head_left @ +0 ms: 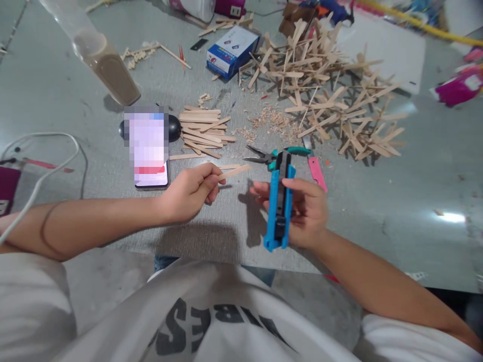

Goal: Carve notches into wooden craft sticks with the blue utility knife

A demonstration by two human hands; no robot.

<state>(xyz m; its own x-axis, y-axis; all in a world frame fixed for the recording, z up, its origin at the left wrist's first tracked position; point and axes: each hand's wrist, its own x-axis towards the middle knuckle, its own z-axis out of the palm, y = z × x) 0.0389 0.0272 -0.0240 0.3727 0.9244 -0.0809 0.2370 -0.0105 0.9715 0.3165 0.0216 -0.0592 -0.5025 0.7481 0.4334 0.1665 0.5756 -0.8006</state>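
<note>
Between the thumb and fingers of my left hand point(196, 191) is a wooden craft stick point(239, 171), its free end pointing right. Another stick lies just behind it; whether I hold that one too is unclear. My right hand point(307, 211) holds a long blue-and-black tool point(280, 206) upright, which looks like a utility knife with a slider channel. No blade can be made out on it. Just beyond lie green-handled needle-nose pliers point(264, 157), partly covered by the tool. A pink-handled cutter point(316, 171) rests beside my right hand.
Loose craft sticks point(206, 128) lie beside a phone point(151, 176) on a black stand. Crossed sticks point(320, 75) form a large heap at the back right. Wood scraps point(275, 120), a blue-and-white box point(232, 53), a plastic bottle point(113, 75) and a white cable point(75, 143) are around.
</note>
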